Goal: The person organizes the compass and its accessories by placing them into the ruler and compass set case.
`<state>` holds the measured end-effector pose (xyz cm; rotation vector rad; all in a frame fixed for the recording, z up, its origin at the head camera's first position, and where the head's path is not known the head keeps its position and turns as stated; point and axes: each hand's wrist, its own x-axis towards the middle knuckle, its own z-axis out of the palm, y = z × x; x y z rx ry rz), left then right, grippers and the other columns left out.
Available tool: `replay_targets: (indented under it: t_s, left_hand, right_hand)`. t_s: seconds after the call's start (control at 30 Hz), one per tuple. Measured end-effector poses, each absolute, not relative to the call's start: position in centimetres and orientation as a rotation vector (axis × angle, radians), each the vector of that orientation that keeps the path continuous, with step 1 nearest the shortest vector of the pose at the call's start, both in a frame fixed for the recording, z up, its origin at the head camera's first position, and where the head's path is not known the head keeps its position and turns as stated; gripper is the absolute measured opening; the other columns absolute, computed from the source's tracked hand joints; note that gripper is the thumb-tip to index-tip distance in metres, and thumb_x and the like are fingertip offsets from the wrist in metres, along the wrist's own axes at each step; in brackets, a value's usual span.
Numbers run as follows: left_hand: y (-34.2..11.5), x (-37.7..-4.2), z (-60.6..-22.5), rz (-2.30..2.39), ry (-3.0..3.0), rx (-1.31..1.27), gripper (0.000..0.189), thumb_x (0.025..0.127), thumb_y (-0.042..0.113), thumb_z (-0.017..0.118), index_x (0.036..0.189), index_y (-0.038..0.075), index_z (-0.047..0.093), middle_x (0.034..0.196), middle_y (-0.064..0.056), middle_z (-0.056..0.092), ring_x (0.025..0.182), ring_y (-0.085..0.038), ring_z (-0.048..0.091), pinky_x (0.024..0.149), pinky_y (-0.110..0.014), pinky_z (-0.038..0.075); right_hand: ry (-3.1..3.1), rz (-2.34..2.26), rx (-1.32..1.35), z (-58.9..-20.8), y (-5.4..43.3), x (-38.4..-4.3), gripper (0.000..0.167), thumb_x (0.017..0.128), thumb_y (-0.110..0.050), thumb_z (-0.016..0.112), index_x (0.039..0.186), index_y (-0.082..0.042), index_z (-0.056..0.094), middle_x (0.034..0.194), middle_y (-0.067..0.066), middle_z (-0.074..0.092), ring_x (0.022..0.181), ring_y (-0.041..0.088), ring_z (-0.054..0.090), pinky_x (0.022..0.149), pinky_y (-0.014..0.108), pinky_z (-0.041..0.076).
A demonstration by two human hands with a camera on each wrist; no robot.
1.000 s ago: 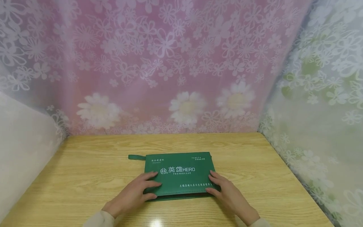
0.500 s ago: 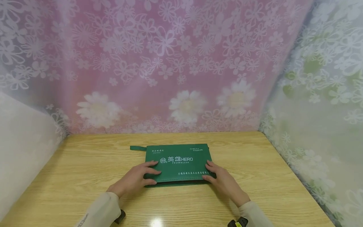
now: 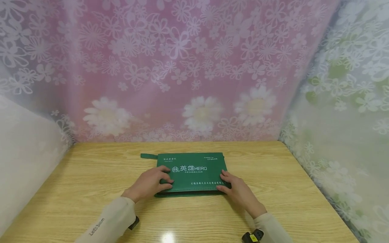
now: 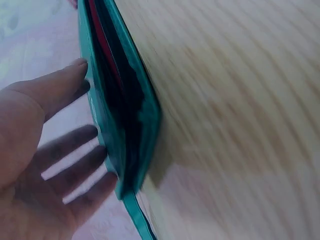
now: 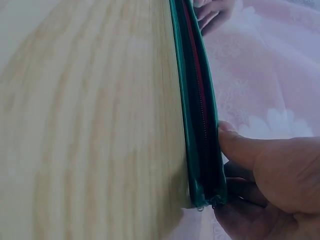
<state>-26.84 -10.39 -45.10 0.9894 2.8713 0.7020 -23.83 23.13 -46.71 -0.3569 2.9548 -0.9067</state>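
Observation:
A flat green zip case [image 3: 194, 177] with white lettering and "HERO" on its cover lies on the wooden table. My left hand [image 3: 149, 184] is at its left end, with bent, spread fingers over the cover; in the left wrist view the fingertips [image 4: 92, 132] come against the cover's edge. At the opposite end, my right hand [image 3: 240, 190] rests its thumb and fingertips on the cover, while lower fingers lie along the short side in the right wrist view. Facing me, the case's long side shows a dark gap with a red strip and zip teeth [image 5: 200, 95].
A green wrist strap [image 3: 149, 156] sticks out from the case's far left corner. The wood-grain table [image 3: 106, 168] surrounds the case. Flowered curtains [image 3: 194, 67] stand behind and at both sides of the table. Dark straps sit at both sleeve cuffs.
The case has slid away from me toward the back of the table, both hands moving along with it. My left fingers have since bent more and shifted slightly on the cover.

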Motion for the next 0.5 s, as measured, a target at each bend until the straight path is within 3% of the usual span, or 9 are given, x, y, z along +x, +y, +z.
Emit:
replay_targets:
  t_s: [0.13,0.23,0.33,0.5]
  left_hand:
    - [-8.9,-27.0,-45.1,0.579,2.97,1.069,0.025,0.082,0.039,0.074,0.099,0.021,0.069,0.119,-0.003,0.058,0.101,-0.023,0.059,0.075,-0.039,0.051]
    - [-8.0,-27.5,-45.3,0.504,2.986,1.083,0.044,0.083,0.045,0.072,0.116,0.017,0.065,0.126,-0.007,0.056,0.11,-0.028,0.056,0.083,-0.044,0.05]
    - [-7.4,-28.5,-45.2,0.471,2.937,1.036,0.067,0.08,0.05,0.071,0.134,0.014,0.056,0.14,-0.012,0.048,0.128,-0.033,0.043,0.096,-0.051,0.042]
    - [-6.8,-30.5,-44.4,0.398,2.799,0.951,0.088,0.074,0.055,0.074,0.146,0.015,0.042,0.152,-0.015,0.028,0.14,-0.034,0.021,0.104,-0.055,0.031]
  right_hand:
    - [2.954,-0.923,-0.359,-46.8,23.2,-23.9,0.06,0.087,-0.026,0.069,0.135,0.003,0.05,0.146,0.015,0.039,0.133,0.035,0.036,0.103,0.049,0.035]
    - [2.956,-0.925,-0.364,-46.9,23.2,-23.8,0.06,0.087,-0.026,0.069,0.135,0.004,0.05,0.146,0.015,0.039,0.133,0.035,0.035,0.103,0.049,0.034]
    - [2.96,-0.922,-0.366,-46.9,23.2,-23.7,0.06,0.087,-0.027,0.069,0.135,0.003,0.05,0.146,0.015,0.039,0.134,0.034,0.035,0.104,0.049,0.034]
    - [2.969,-0.926,-0.359,-46.9,23.3,-23.5,0.06,0.088,-0.027,0.069,0.136,0.002,0.05,0.146,0.014,0.039,0.134,0.034,0.035,0.104,0.048,0.034]
